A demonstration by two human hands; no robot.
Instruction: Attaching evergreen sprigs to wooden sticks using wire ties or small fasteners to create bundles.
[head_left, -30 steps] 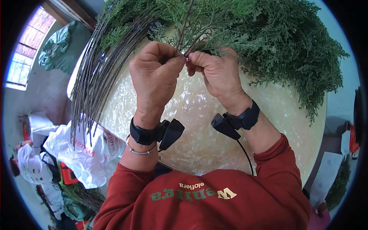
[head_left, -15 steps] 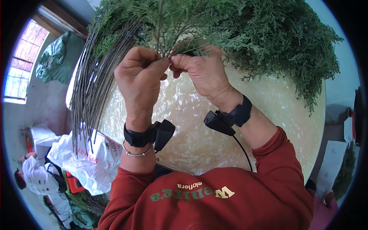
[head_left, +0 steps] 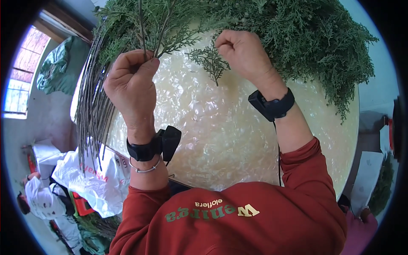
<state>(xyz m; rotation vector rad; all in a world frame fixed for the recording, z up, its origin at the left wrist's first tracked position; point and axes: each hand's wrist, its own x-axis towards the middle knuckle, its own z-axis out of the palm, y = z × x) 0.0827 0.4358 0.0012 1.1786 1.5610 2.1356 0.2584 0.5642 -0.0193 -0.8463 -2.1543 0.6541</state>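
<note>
Evergreen sprig [head_left: 162, 34] pinched near its base between left fingers [head_left: 148, 68]

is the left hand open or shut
Shut: the left hand is curled in a pinch on the stems, which rise above it.

The left hand [head_left: 129, 91] pinches sprigs [head_left: 142, 32] whose tops run past the upper edge; thumb and fingers hide the stems' lower ends. Right of the grip, the right hand [head_left: 246, 53] curls its fingers out of sight, leaving unclear whether it holds anything. Farther right, a heap of greenery [head_left: 318, 46] is cut off at the top. Left of the grip, bare stems [head_left: 91, 97] vanish upward beneath foliage. Well below left, a person [head_left: 44, 197] appears too small for detail; far below right, the dark rim crops a pink sleeve [head_left: 361, 227].
</note>
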